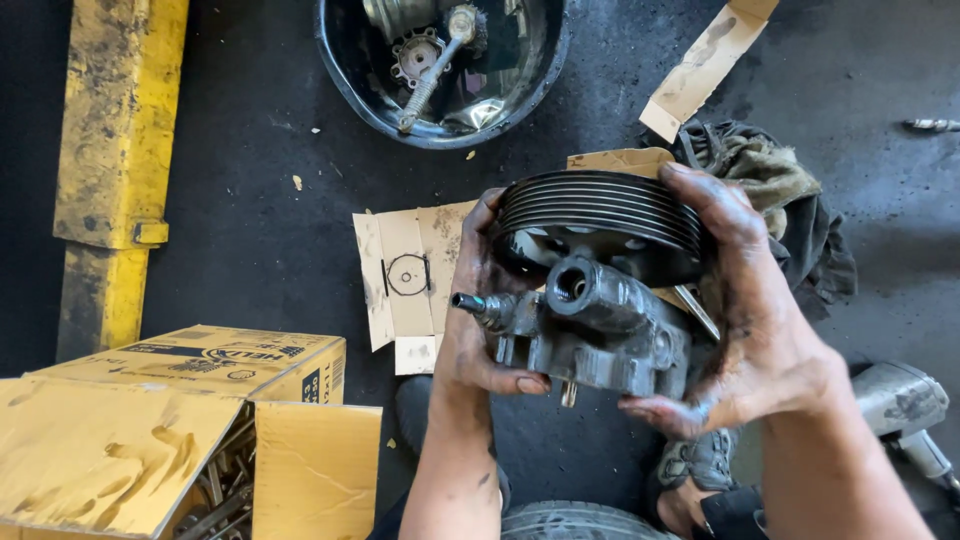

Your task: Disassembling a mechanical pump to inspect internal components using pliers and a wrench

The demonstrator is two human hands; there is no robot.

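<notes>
Our left hand [478,330] grasps the near-left flank of a grimy cast pump body [600,335], fingers curled beneath it; our right hand [745,320] wraps the far-right side, fingertips over the rim of its black ribbed pulley [600,222]. We hold the unit in the air above a flattened piece of cardboard [410,285] on the dark floor, pulley away from us, an open port and a small side fitting [475,305] facing up and left. We judge the unit already off its mount and pulley not yet removed; cleaning looks unfinished. Beyond: a dark basin [345,60] of parts far ahead, a rag [770,170] just right of the pulley, an open carton [230,400] near left, a yellow post [115,150] far left. Open floor lies between carton and basin; a tool [905,405] crowds the right elbow
</notes>
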